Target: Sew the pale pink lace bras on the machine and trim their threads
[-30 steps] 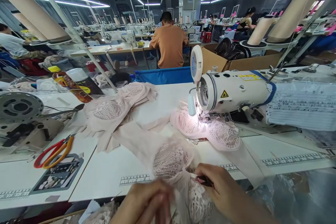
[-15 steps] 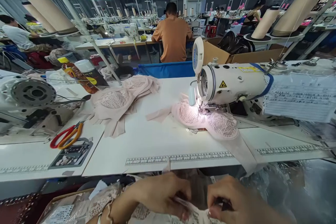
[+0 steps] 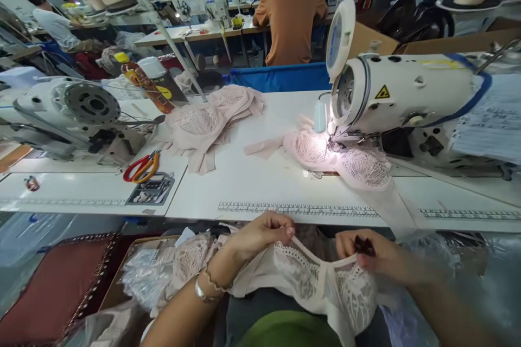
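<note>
A pale pink lace bra point(image 3: 321, 282) is stretched between my two hands over my lap, below the table's front edge. My left hand point(image 3: 260, 236) pinches its upper edge at the left cup. My right hand point(image 3: 374, 257) grips the right side of the bra together with a small dark tool point(image 3: 364, 245). A second lace bra point(image 3: 337, 160) lies under the needle of the white sewing machine point(image 3: 407, 97), lit by its lamp.
A pile of pink bras point(image 3: 211, 122) lies mid-table, red-handled scissors point(image 3: 140, 168) and a small parts tray point(image 3: 150, 192) to the left. Another machine point(image 3: 77, 116) stands far left. A box with bagged lace pieces point(image 3: 158, 276) sits at my left. A person in orange point(image 3: 291, 11) sits ahead.
I pulled the bra off the table down to my lap. The view tilted downward, and my hands now hold the bra spread apart between them.
</note>
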Demonstrator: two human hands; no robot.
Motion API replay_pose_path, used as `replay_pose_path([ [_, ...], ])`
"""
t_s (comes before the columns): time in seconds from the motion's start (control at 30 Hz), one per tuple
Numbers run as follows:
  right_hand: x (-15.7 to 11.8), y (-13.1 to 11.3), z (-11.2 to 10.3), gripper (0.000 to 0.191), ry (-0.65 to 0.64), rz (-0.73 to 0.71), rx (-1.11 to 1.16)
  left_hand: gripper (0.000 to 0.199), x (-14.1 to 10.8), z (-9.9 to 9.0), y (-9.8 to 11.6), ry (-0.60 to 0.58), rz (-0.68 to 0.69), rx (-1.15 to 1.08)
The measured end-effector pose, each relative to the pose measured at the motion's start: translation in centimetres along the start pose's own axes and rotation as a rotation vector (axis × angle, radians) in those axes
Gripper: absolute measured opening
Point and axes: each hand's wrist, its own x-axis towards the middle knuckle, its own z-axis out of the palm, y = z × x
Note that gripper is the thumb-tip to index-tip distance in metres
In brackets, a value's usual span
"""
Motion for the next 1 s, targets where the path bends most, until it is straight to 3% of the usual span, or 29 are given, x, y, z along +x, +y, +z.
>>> replay_pose_path([
  [0.1,0.6,1.6,-0.2,0.064,0.052,0.022,0.176,0.060,0.6,0.7,-1.7,0.097,-0.008,-0.145],
  [0.33,1.1,3.8,-0.1,0.058,0.032,-0.099,0.484,0.064,1.0,1.8,-2.3,0.071,-0.042,-0.288],
  [0.6,1.0,5.5,-0.5,0.062,-0.027,-0.186,0.546,0.064,1.0,2.3,-1.9,0.046,-0.024,-0.355],
  [1.0,0.7,5.0,-0.5,0.062,0.004,-0.177,0.500,0.062,1.0,2.2,-2.5,0.027,0.002,-0.379],
])
